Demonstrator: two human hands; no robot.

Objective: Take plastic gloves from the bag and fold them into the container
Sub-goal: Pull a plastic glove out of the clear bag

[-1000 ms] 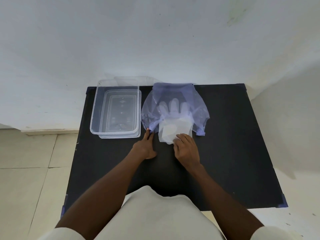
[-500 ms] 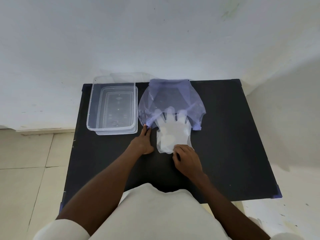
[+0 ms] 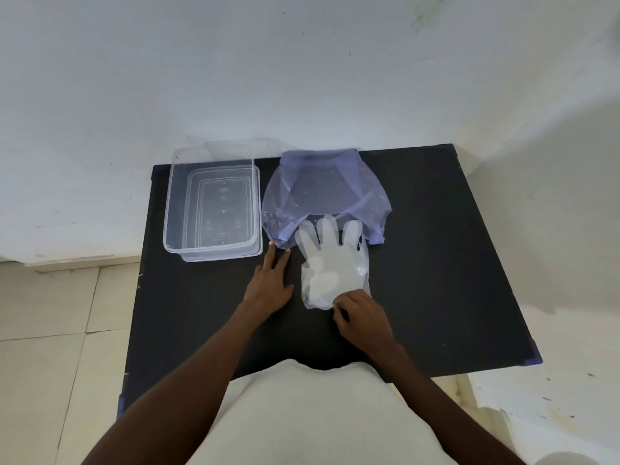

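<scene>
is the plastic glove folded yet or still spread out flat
Spread flat. The plastic glove lies on the black table, fingers splayed, right hand pinching its cuff.

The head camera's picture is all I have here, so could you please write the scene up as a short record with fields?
surface: black table
container: clear, open, nothing visible inside, far left
bag: purple, flat, mouth toward the person
gloves: clear, mostly out of the bag, fingertips at its mouth
left hand: flat on the table, fingertips at the bag's corner
right hand: pinching the gloves' cuff
</scene>
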